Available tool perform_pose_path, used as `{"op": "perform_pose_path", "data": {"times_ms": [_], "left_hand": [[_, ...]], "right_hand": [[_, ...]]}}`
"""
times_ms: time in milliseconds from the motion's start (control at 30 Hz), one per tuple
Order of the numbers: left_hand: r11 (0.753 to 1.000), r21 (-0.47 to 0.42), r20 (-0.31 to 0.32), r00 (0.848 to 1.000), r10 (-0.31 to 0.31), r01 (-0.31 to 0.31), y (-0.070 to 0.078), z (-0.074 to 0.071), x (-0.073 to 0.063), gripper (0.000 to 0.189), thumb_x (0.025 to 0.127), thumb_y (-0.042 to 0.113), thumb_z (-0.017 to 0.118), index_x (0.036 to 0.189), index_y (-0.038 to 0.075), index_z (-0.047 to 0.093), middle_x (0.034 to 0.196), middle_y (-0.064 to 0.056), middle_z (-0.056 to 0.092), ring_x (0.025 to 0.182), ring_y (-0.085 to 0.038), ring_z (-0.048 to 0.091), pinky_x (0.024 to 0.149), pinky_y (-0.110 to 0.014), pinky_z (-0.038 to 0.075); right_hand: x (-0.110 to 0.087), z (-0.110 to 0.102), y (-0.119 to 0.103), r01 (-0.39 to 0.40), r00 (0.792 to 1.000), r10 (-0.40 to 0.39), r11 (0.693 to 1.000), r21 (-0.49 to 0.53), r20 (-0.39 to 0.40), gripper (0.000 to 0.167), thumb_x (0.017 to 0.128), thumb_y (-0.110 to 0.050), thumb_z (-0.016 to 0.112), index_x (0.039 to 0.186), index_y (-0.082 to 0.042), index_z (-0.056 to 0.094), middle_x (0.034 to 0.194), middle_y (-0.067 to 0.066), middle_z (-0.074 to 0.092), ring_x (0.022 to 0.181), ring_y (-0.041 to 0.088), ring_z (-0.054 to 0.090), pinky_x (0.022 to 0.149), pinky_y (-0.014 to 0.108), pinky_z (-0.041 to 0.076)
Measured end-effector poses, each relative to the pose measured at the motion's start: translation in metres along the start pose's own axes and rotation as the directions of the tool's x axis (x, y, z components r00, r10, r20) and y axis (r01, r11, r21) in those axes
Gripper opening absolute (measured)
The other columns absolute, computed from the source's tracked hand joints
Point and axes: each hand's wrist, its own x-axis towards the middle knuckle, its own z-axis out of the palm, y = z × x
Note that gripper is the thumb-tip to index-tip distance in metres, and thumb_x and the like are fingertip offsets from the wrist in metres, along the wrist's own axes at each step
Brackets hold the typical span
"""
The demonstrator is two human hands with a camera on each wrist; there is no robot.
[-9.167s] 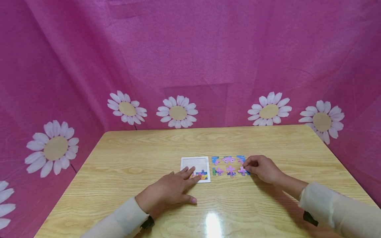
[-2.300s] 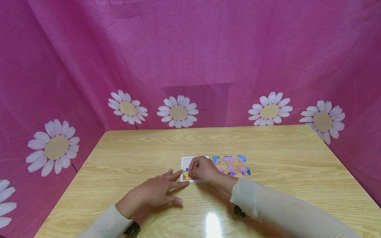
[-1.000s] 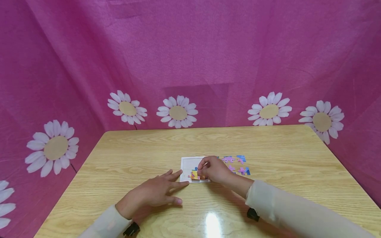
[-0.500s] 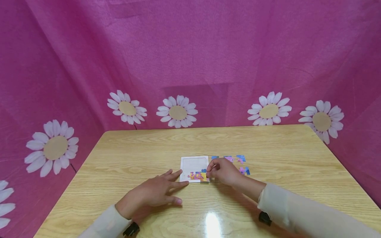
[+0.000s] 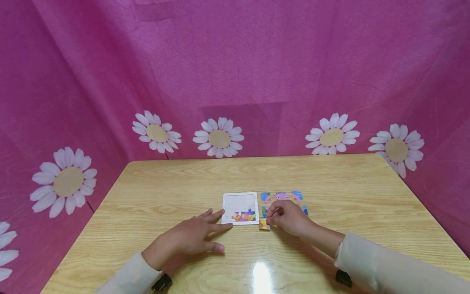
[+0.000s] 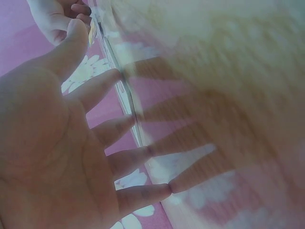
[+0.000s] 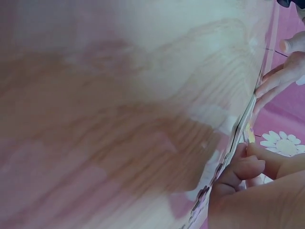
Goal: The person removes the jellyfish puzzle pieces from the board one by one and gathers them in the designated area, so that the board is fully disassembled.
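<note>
A shallow white puzzle tray lies on the table with a few joined yellow, pink and blue pieces along its lower side. My left hand is spread, fingertips on the tray's left edge; its straight fingers show in the left wrist view. Just right of the tray, my right hand pinches a yellow puzzle piece between thumb and fingers. In the right wrist view, the bent fingers partly hide that piece. Loose pink and blue pieces lie behind the right hand, which covers some of them.
The wooden table reaches back to a pink curtain printed with white daisies. A bright reflection lies on the tabletop near the front.
My right hand has drawn the yellow puzzle piece rightward out of the tray. Against the oldest frame, my left hand has slid from over the tray to its left edge.
</note>
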Motion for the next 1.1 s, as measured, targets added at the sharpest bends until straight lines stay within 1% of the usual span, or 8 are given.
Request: {"op": "perform_pose_path", "data": {"times_ms": [67,267,400,500,733,933,1100], "left_hand": [[1.000,0.003,0.000,1.000,-0.003,0.003,0.000,0.000,0.000,0.069,0.091,0.067,0.063,0.154,0.045,0.046,0.171,0.002,0.023,0.157,-0.038,0.020,0.116,-0.066,0.031],[1.000,0.009,0.003,1.000,-0.003,0.003,0.001,-0.001,0.000,0.069,0.091,0.067,0.063,0.154,0.045,0.046,0.171,0.002,0.023,0.157,-0.038,0.020,0.116,-0.066,0.031],[1.000,0.016,0.003,1.000,-0.001,0.001,0.001,0.000,0.001,0.069,0.090,0.067,0.063,0.154,0.046,0.045,0.171,0.002,0.023,0.157,-0.038,0.021,0.116,-0.066,0.032],[1.000,0.017,0.005,1.000,-0.003,0.003,0.000,0.000,0.001,0.069,0.090,0.068,0.062,0.154,0.046,0.045,0.171,0.002,0.023,0.157,-0.038,0.020,0.115,-0.066,0.032],[1.000,0.007,0.013,1.000,-0.012,0.012,0.000,0.000,0.001,0.069,0.091,0.067,0.062,0.154,0.047,0.045,0.172,0.003,0.023,0.157,-0.038,0.020,0.115,-0.068,0.031],[1.000,0.008,0.009,1.000,-0.006,0.006,0.001,-0.001,0.001,0.069,0.091,0.066,0.063,0.154,0.045,0.045,0.171,0.002,0.024,0.157,-0.038,0.021,0.115,-0.067,0.032],[1.000,0.006,0.010,1.000,-0.009,0.009,0.000,-0.001,0.001,0.069,0.091,0.067,0.063,0.154,0.045,0.046,0.171,0.002,0.023,0.157,-0.038,0.020,0.115,-0.067,0.032]], "right_hand": [[-0.004,-0.002,0.001,0.019,1.000,-0.019,1.000,0.000,0.007,0.007,0.090,0.003,0.074,0.088,-0.001,0.068,0.079,0.006,0.071,0.070,0.015,0.057,0.057,0.023,0.042],[-0.008,-0.004,0.003,0.029,1.000,-0.029,0.999,-0.024,0.003,0.013,0.090,0.005,0.073,0.085,-0.006,0.067,0.077,0.004,0.069,0.070,0.014,0.058,0.059,0.022,0.045],[-0.009,-0.005,0.008,0.069,0.998,-0.069,0.996,-0.053,0.009,0.012,0.091,0.006,0.071,0.086,-0.004,0.066,0.079,0.004,0.070,0.072,0.014,0.062,0.060,0.021,0.047],[-0.009,-0.006,0.010,0.098,0.995,-0.097,0.991,-0.086,0.011,0.011,0.092,0.006,0.071,0.087,-0.003,0.066,0.079,0.003,0.070,0.072,0.014,0.062,0.059,0.021,0.047],[-0.009,-0.004,0.011,0.106,0.994,-0.107,0.984,-0.142,0.001,0.012,0.092,0.003,0.072,0.086,-0.005,0.066,0.076,0.001,0.067,0.069,0.013,0.057,0.057,0.022,0.044],[-0.008,-0.004,0.012,0.112,0.994,-0.113,0.982,-0.155,-0.002,0.012,0.092,0.002,0.073,0.086,-0.006,0.066,0.076,0.000,0.066,0.069,0.012,0.056,0.059,0.022,0.044],[-0.008,-0.005,0.012,0.126,0.992,-0.125,0.982,-0.141,0.016,0.010,0.092,0.002,0.073,0.087,-0.004,0.067,0.076,0.001,0.067,0.069,0.011,0.058,0.060,0.021,0.045]]}}
